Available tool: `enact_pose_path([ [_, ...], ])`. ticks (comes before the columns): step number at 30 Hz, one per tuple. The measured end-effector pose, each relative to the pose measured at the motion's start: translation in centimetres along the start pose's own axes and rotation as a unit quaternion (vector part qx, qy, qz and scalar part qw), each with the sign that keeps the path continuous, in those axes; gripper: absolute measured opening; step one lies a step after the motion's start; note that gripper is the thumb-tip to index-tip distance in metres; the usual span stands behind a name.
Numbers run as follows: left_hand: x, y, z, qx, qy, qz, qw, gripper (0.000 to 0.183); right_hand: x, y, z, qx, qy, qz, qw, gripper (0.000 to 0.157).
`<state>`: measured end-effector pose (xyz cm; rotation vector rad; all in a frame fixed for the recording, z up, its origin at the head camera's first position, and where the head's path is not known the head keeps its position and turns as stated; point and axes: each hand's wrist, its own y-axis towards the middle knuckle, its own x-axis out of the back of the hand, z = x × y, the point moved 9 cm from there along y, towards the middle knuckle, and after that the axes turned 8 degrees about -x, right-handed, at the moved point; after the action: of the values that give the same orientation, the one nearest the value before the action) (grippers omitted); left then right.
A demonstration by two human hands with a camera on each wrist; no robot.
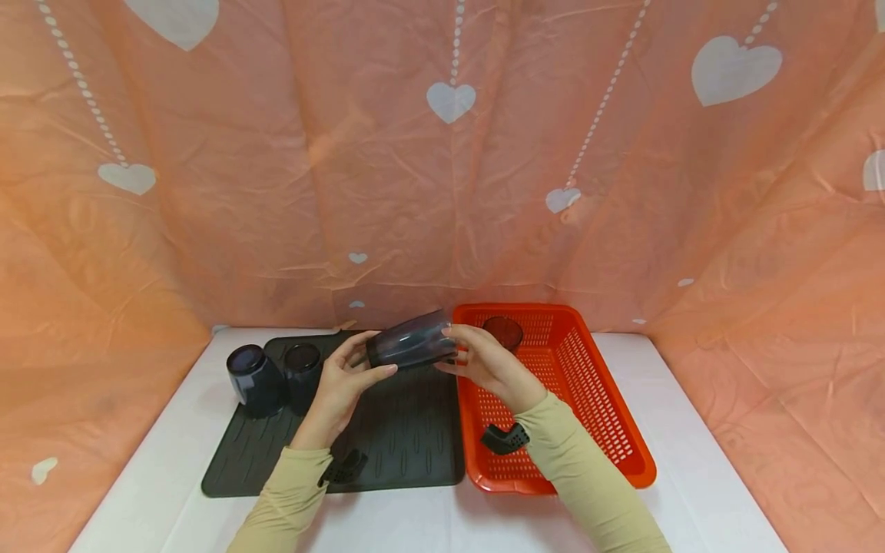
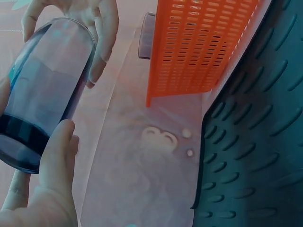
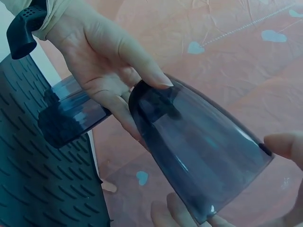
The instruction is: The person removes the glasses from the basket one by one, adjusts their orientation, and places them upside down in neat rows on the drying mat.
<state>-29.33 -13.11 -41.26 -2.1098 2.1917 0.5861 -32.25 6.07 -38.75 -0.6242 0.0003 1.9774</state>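
A see-through dark tumbler point(image 1: 411, 342) lies tilted in the air between both hands, over the back right of the black ridged mat point(image 1: 408, 438). My left hand point(image 1: 337, 392) grips its thick dark base end, thumb along the near side. At the rim end, my right hand point(image 1: 494, 369) holds the glass between thumb and fingers. The left wrist view shows the inside of the tumbler point(image 2: 52, 80) with nothing in it. Two similar tumblers, one point(image 1: 257, 384) at the mat's left edge and another point(image 1: 301, 376) beside it, stand left of my left hand.
An orange-red perforated basket point(image 1: 608, 399) stands right against the mat, under my right forearm. One more dark tumbler point(image 1: 503, 332) is at its back left corner. Behind the white table point(image 1: 691, 461) hangs a pink curtain point(image 1: 387, 169) with hearts.
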Motion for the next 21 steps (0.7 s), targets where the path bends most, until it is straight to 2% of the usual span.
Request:
enact_pose_path([
  [3,-0.1,-0.1,-0.1,-0.006,-0.006,0.003,1.0000,0.063,0.1,-0.1,-0.1,-0.005,-0.020,-0.002,1.000,0.011],
  [6,0.1,-0.2,-0.4,-0.015,-0.002,0.001,0.9999,0.064,0.4,-0.5,0.2,-0.003,-0.062,-0.014,0.998,0.026],
  [9,0.4,-0.3,-0.7,-0.021,0.005,-0.002,0.9998,0.064,0.4,-1.1,0.9,0.014,-0.121,-0.017,0.992,0.045],
  [12,0.9,-0.3,-1.2,-0.027,0.010,-0.007,0.9996,0.065,0.6,-1.8,1.9,0.042,-0.167,-0.010,0.985,0.051],
  [16,2.0,-0.5,-1.8,-0.036,0.013,-0.018,0.9991,0.066,1.1,-2.7,2.9,0.063,-0.158,0.014,0.985,0.045],
  [21,3.0,-0.5,-2.7,-0.048,0.009,-0.024,0.9985,0.063,2.5,-3.8,3.5,0.064,-0.120,0.025,0.990,0.037],
])
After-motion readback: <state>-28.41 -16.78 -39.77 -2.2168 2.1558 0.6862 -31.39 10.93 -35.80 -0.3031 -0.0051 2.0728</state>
